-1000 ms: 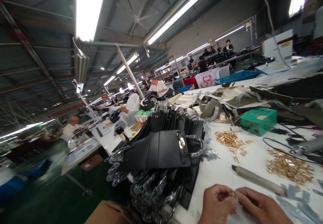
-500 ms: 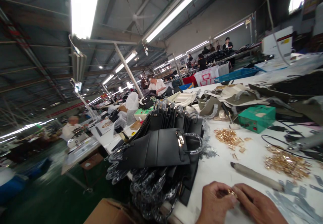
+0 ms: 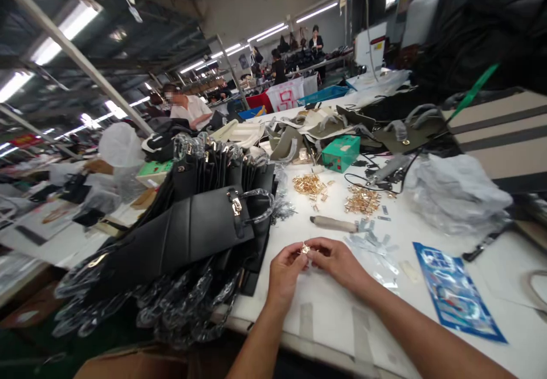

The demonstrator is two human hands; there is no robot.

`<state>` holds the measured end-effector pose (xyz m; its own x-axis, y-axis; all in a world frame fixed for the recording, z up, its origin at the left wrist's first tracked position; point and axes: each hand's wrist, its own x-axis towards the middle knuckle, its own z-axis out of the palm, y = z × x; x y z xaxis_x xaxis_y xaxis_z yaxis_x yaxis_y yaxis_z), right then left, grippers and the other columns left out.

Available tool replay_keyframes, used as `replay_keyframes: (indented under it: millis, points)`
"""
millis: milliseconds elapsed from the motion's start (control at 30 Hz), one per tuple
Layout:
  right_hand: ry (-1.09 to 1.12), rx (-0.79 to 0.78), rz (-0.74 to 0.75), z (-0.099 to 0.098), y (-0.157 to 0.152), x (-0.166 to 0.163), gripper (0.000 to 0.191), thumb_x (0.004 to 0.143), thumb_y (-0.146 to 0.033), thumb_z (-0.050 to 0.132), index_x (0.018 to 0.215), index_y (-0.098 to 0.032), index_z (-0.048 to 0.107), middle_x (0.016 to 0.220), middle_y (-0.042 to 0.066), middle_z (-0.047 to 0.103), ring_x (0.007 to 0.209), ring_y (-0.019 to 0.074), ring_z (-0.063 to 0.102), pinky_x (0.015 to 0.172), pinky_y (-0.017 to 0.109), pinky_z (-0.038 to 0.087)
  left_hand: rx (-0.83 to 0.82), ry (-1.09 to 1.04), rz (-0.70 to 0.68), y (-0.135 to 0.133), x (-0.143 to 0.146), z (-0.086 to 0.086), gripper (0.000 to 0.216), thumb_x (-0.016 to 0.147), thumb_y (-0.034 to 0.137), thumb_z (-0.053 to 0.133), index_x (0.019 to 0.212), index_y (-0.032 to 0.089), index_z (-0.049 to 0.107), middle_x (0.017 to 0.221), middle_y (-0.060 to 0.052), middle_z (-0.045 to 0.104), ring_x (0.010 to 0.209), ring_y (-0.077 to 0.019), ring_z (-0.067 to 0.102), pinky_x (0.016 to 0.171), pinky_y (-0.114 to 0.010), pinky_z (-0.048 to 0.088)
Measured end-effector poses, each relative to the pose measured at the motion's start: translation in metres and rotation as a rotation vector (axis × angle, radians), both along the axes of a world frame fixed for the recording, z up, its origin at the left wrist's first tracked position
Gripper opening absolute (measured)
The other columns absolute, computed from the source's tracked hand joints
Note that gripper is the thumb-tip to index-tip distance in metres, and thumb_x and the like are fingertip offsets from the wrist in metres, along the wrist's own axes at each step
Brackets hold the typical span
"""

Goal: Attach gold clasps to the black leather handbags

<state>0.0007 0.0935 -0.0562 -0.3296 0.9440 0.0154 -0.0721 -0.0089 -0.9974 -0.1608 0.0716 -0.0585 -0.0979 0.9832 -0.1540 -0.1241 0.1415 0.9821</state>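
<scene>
Between the fingertips of both hands is a small gold-coloured metal fitting [image 3: 305,249], too small to make out in detail. My left hand [image 3: 287,268] pinches it from the left, and my right hand [image 3: 335,260] pinches it from the right, just above the white tabletop [image 3: 325,305]. Beyond my hands lies a tool with a cloth-wrapped handle [image 3: 335,224]. Two piles of gold metal pieces, a nearer-right pile [image 3: 362,200] and a farther-left pile [image 3: 308,184], rest behind it. Thin grey strips [image 3: 376,242] are scattered right of my hands.
A stack of black bags [image 3: 200,225] with plastic-wrapped handles stands at left, overhanging the table edge. Behind the gold piles sits a green box [image 3: 341,154]. To the right are a blue packet [image 3: 459,290] and crumpled clear plastic [image 3: 457,194]. A person [image 3: 188,108] sits farther back.
The view has swung right and down, so my forearms, the blue packet and the plastic now show. Both hands still hold the gold fitting between their fingertips.
</scene>
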Motion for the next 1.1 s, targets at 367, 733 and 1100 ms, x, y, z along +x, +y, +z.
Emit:
replay_keyframes:
  millis: [367,733,1100]
  points:
    - [0.028,0.020,-0.022,0.0026,0.0010,0.0002,0.027,0.086,-0.041,0.066,0.097,-0.018,0.074,0.077,0.001,0.069,0.067,0.0149,0.058,0.064,0.027,0.046,0.025,0.093,-0.014,0.0010,-0.0018,0.0048,0.038,0.074,0.040,0.077,0.101,0.013,0.074,0.084,-0.007,0.075,0.067,-0.0162,0.064,0.065,-0.029,0.054]
    - [0.057,-0.025,-0.039,0.0064,0.0011,-0.0020,0.030,0.083,-0.043,0.070,0.100,-0.019,0.074,0.087,0.003,0.072,0.068,0.0156,0.062,0.066,0.029,0.050,0.013,0.070,-0.008,0.0051,-0.0076,-0.0028,0.039,0.074,0.043,0.079,0.101,0.015,0.075,0.091,-0.007,0.076,0.071,-0.0171,0.065,0.066,-0.028,0.054]
    - [0.040,0.006,-0.108,0.0042,0.0016,-0.0037,0.017,0.080,-0.027,0.068,0.092,-0.018,0.076,0.075,0.001,0.071,0.067,0.0149,0.061,0.064,0.026,0.047,0.033,0.165,-0.036,0.0036,-0.0086,-0.0005,0.041,0.076,0.045,0.076,0.107,0.017,0.075,0.084,-0.005,0.075,0.072,-0.0174,0.064,0.069,-0.027,0.053]
